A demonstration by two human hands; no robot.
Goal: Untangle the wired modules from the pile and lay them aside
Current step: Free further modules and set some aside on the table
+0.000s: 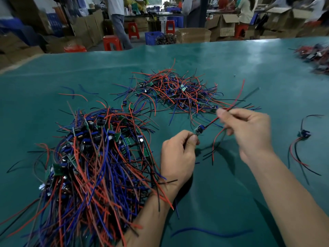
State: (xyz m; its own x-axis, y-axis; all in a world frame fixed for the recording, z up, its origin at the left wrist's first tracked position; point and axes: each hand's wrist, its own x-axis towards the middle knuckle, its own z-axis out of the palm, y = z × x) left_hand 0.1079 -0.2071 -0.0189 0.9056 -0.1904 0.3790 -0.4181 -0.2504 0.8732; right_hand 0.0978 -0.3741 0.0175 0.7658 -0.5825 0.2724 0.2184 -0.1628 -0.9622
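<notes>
Green matting [231,65] covers the wide workbench under your hands, with cardboard boxes, red stools and standing people blurred beyond its far edge. Between your two hands hangs one small wired module [199,130], lifted off the mat. Your left hand [178,155] is curled into a loose fist, thumb and forefinger pinching the module's near end, wrist resting low with loose leads draped across it. Your right hand [249,132] is raised and angled inward, fingers closed round the module's red and black wires [229,108]; those run up and away past your knuckles, and further leads dangle below your palm toward the mat. That hand is smeared by motion, so the exact finger placement cannot be told.

Just left of your left hand, touching your forearm, lies the big tangled pile [92,164] of red, blue and black wire studded with small circuit boards. Beyond both hands spreads a flatter, looser heap [174,93] of the same parts. To the right of your right hand, well apart, one separated module [304,134] lies alone with its wires trailing toward you. Near your right elbow a single blue wire [211,232] rests on the mat. Another blurred bundle [315,56] sits at the far right edge.
</notes>
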